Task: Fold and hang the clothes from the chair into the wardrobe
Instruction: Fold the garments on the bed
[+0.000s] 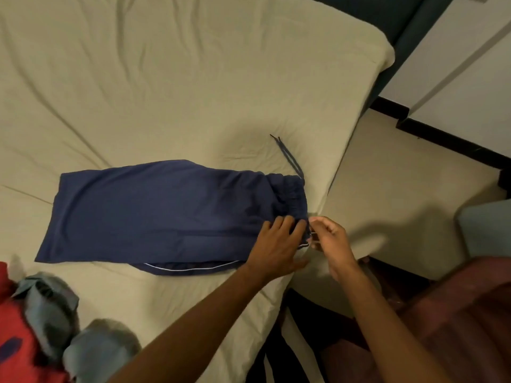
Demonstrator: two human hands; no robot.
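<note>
views: one only, head cam, nothing shared
position: above the near right corner of the bed (pixel 166 78), worn on the person's head
facing: forward and steeply down, almost top-down on the sheet
lens: wide-angle, bed edges bow toward the frame borders
range: close, both forearms enter from the bottom edge, left hand (pixel 279 244) and right hand (pixel 331 239) just below centre
centre of frame: navy shorts (pixel 166 211) flat on the bed
edges: floor (pixel 387 217) at right, clothes pile (pixel 41 327) bottom left
</note>
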